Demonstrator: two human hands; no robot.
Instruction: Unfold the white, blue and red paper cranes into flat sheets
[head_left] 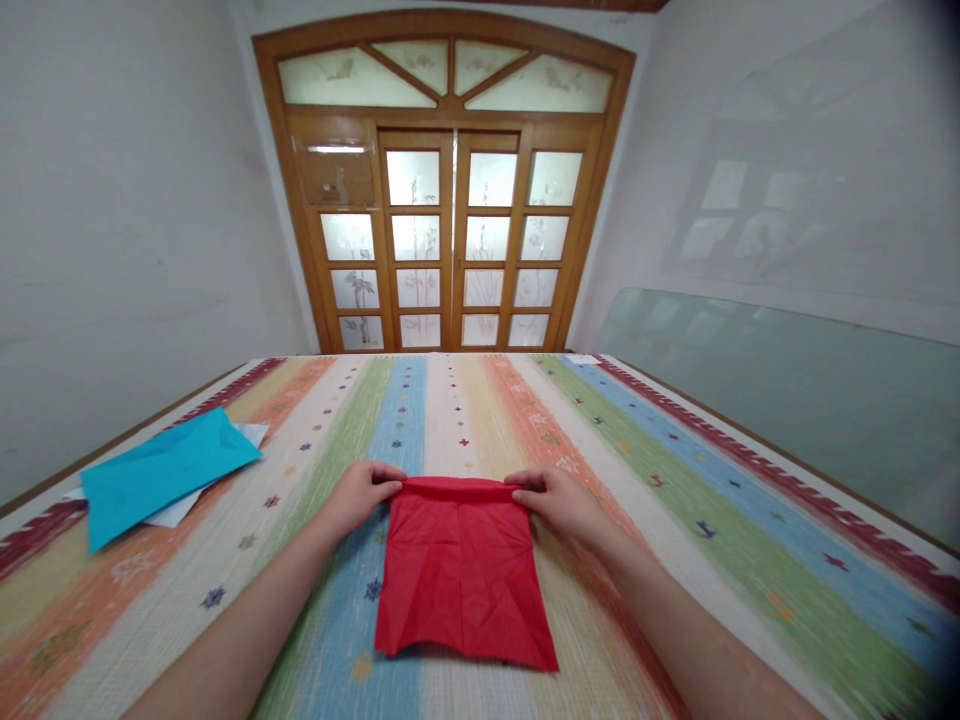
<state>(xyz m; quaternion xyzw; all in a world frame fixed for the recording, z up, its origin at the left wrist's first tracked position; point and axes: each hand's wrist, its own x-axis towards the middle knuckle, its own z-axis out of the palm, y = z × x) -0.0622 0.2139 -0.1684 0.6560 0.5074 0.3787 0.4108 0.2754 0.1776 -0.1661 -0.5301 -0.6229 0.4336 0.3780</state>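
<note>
A creased sheet of red paper (461,580) lies in front of me, with a narrow strip folded over along its far edge. At the left end of that strip, my left hand (367,495) pinches the paper between thumb and fingers. My right hand (547,497) grips the opposite end in the same way. The near edge of the sheet rests loose and slightly uneven, and a crease runs down its middle.
A striped, patterned cloth (637,480) covers the table. To the left lies a blue sheet of paper (169,475) on top of white paper (176,510). A pale green glass panel (772,390) stands along the right wall. Wooden doors (454,240) are at the far end.
</note>
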